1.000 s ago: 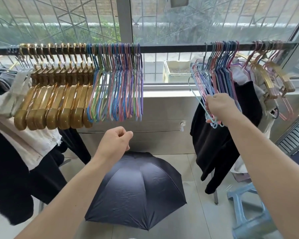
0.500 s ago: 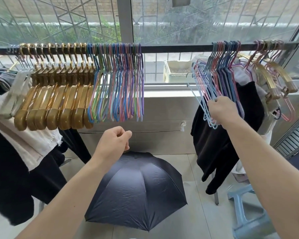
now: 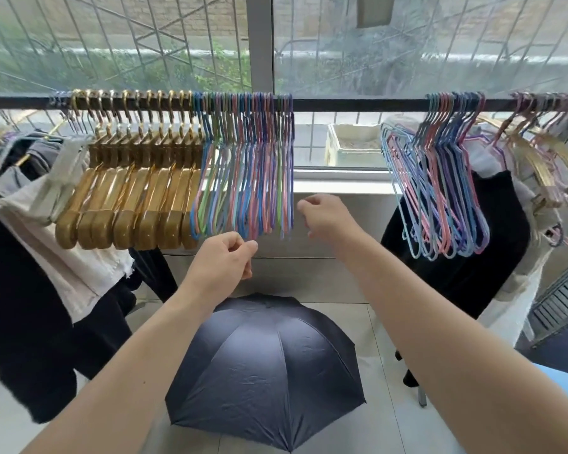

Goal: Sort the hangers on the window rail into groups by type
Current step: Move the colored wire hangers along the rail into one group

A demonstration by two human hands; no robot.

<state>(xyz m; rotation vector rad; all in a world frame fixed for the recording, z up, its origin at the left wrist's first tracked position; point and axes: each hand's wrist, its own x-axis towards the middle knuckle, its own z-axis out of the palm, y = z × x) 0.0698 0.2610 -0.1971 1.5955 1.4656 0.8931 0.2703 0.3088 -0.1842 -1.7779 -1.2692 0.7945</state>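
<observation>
A dark window rail (image 3: 358, 104) runs across the view. At its left hang several gold hangers (image 3: 138, 204), packed together. Right beside them is a tight bunch of coloured wire hangers (image 3: 246, 172). A second bunch of wire hangers (image 3: 440, 191) hangs further right, with a bare stretch of rail between. At the far right, gold and pink hangers (image 3: 551, 165) are mixed. My left hand (image 3: 223, 257) is curled into a fist just under the left wire bunch and holds nothing. My right hand (image 3: 325, 217), fingers loosely bent and empty, hovers next to that bunch's right edge.
An open dark umbrella (image 3: 266, 365) lies on the tiled floor below my hands. Black and white clothes (image 3: 30, 290) hang at the left. A black garment (image 3: 492, 240) hangs behind the right wire bunch. A white planter box (image 3: 354, 145) sits outside the window.
My right hand let go of the right wire bunch and moved left to the edge of the left wire bunch. My left hand rose slightly toward the hangers.
</observation>
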